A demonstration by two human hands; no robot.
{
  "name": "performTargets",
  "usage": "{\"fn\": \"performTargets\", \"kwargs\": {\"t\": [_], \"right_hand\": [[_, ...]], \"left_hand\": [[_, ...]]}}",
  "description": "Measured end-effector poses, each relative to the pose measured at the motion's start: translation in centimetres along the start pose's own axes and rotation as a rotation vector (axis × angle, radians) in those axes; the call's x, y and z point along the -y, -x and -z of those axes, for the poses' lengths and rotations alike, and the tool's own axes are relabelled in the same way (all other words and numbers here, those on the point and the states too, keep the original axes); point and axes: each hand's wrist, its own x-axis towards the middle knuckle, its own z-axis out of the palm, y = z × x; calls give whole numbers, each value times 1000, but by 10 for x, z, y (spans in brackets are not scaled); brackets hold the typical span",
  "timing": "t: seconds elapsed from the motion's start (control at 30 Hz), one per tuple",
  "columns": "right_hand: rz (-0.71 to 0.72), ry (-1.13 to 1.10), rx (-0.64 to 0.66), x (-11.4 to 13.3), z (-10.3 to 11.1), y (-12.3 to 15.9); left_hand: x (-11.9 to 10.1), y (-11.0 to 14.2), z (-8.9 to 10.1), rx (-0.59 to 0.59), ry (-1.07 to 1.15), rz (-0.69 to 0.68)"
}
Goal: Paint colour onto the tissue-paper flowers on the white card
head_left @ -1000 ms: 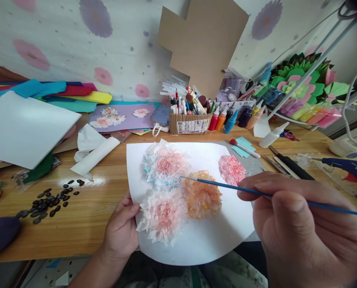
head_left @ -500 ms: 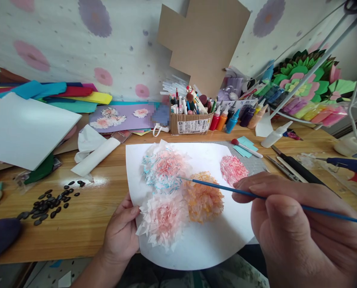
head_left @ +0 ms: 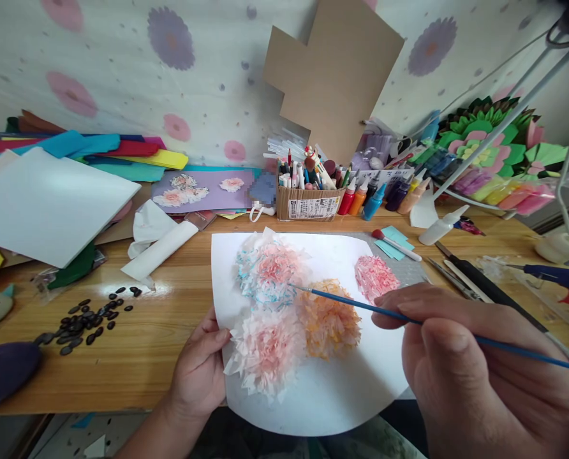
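My left hand grips the left edge of a white paper sheet, thumb on top. Tissue-paper flowers lie on the sheet: a blue-edged one with a pink middle, a pale pink one, an orange-edged one and a small pink one. Between the thumb and fingers of my right hand is a thin blue paintbrush. Its tip is at the lower right edge of the blue-edged flower; whether it touches the petals I cannot tell.
Black seed-like pieces lie on the table at left. Behind the sheet stand a cardboard box of pens and several paint bottles. A glue bottle, tweezers and a blue glue gun lie at right.
The whole view has shifted slightly, so things appear a little further right and mostly lower. The brush stays close to the blue-edged flower's edge, and both hands keep their grip.
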Motion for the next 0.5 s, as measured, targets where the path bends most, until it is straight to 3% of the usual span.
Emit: {"fn": "performTargets", "kwargs": {"t": [0.17,0.3,0.4,0.5], "right_hand": [[16,25,-23,-1,5,-3],[55,34,30,-3,5,-2],[41,15,-57,-2,3,-1],[57,44,-24,-5,2,1]], "left_hand": [[-1,2,-2,2,16,12],[0,2,-1,23,22,13],[1,0,7,64,25,32],[2,-1,19,118,43,68]]}}
